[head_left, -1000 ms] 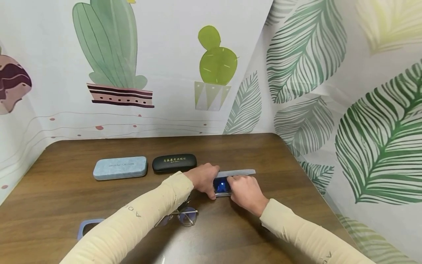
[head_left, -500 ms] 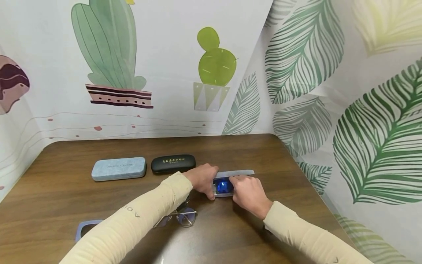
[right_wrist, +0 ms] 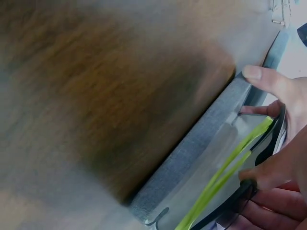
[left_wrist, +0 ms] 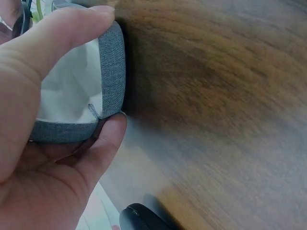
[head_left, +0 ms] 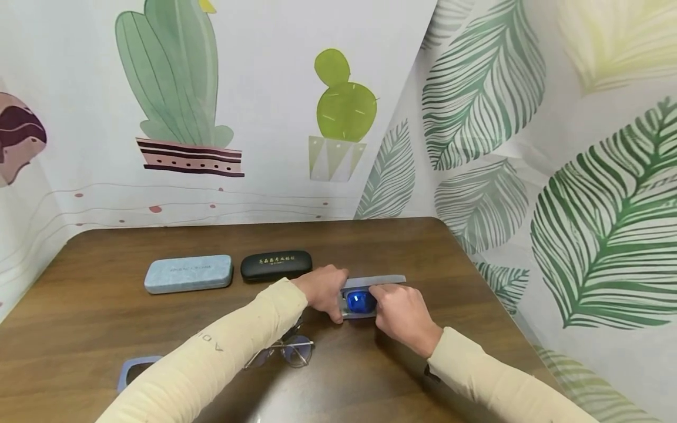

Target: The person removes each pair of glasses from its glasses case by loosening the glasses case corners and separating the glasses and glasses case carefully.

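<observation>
Head view — sunglasses [head_left: 361, 301] in grey case [head_left: 373, 282]

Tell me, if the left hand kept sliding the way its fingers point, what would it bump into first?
Probably the right hand. The left hand grips the near end of the open grey case, fingers pointing right along it, with the blue-lensed glasses between. Depth is hard to judge.

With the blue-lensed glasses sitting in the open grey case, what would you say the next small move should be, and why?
Probably let the right hand press the glasses fully down into the grey case. The left hand grips the case's end, steadying it, while the right hand's fingers hold the frame, whose yellow-green arms lie inside. The lid stands open.
</observation>
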Available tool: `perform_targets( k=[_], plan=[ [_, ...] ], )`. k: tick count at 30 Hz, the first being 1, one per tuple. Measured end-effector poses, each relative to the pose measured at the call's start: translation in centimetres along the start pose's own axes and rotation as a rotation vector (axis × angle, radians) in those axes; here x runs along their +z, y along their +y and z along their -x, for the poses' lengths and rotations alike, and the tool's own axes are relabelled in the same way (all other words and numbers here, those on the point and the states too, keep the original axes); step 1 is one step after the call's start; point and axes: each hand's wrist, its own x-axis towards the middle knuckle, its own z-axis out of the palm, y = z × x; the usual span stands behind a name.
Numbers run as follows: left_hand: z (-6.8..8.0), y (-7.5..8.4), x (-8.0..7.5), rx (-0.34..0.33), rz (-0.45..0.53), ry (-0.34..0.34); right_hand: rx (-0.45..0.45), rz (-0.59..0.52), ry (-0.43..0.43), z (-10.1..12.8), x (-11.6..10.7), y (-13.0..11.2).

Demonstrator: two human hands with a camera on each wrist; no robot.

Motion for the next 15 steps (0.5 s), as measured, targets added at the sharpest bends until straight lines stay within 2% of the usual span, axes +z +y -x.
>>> perform_targets(
  k=[7, 15],
  plan=[
    [0.0, -0.1, 0.1, 0.018, 0.004, 0.018, 0.001, -0.037, -0.005, 0.3, -0.6, -0.4],
    [-0.3, -0.2, 0.2, 0.015, 0.003, -0.001, 0.006, -0.085, -0.036, 0.9, -1.2, -0.7]
  ],
)
